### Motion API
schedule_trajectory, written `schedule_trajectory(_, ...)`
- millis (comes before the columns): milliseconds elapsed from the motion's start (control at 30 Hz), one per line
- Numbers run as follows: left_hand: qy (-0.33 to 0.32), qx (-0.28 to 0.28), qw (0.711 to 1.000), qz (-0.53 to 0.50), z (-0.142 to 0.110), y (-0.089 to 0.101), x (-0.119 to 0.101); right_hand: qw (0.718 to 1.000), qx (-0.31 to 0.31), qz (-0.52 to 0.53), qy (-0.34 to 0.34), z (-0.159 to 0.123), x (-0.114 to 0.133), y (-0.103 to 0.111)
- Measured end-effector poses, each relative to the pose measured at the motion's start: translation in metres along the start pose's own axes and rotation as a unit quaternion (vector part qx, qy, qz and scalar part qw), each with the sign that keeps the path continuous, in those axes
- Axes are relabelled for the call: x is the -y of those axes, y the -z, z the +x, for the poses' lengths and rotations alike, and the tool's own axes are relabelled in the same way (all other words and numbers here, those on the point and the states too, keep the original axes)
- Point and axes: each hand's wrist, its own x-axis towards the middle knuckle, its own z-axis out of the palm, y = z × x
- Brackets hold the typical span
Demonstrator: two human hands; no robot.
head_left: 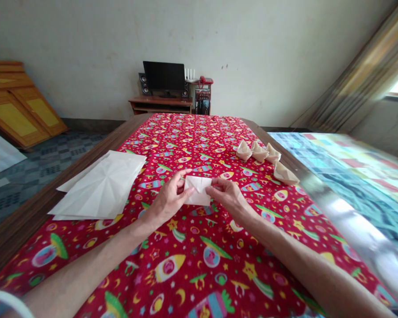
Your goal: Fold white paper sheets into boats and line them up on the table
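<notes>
The paper [198,198] sits between the two hands, its flat face toward the person and one edge pointing away. It looks nearly square, so I can't tell its long way. The left hand [171,194] pinches its left side, the right hand [229,195] its right.

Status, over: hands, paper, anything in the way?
Left hand, right hand: gripping opposite sides of folded white paper. Paper flattish, creases showing. Nothing seen in the way: creased sheets lie left, four boat-shaped paper folds right.
</notes>
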Motion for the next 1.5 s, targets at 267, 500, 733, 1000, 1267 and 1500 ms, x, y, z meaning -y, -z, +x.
schedule_trajectory(267, -0.042, 0.056, 0.966, 0.25, 0.001, 0.007, 0.0, 0.935, 0.015, -0.293, 0.2, 0.001, -0.017, 0.008)
schedule_trajectory(500, -0.198, 0.055, 0.895, 0.395, -0.006, 0.009, 0.004, 0.897, 0.029, -0.364, 0.25, -0.001, -0.02, 0.006)
schedule_trajectory(733, -0.211, 0.072, 0.879, 0.422, -0.015, 0.014, -0.012, 0.878, 0.012, -0.391, 0.275, -0.006, -0.021, 0.004)
schedule_trajectory(1000, -0.181, 0.121, 0.917, 0.335, -0.01, 0.016, -0.003, 0.861, 0.044, -0.396, 0.317, -0.006, -0.024, 0.005)
schedule_trajectory(1267, -0.15, 0.167, 0.941, 0.253, -0.006, 0.029, -0.007, 0.823, 0.184, -0.387, 0.374, -0.006, -0.02, 0.015)
schedule_trajectory(1500, -0.141, 0.15, 0.939, 0.277, -0.006, 0.026, -0.002, 0.825, 0.222, -0.374, 0.362, -0.007, -0.014, 0.019)
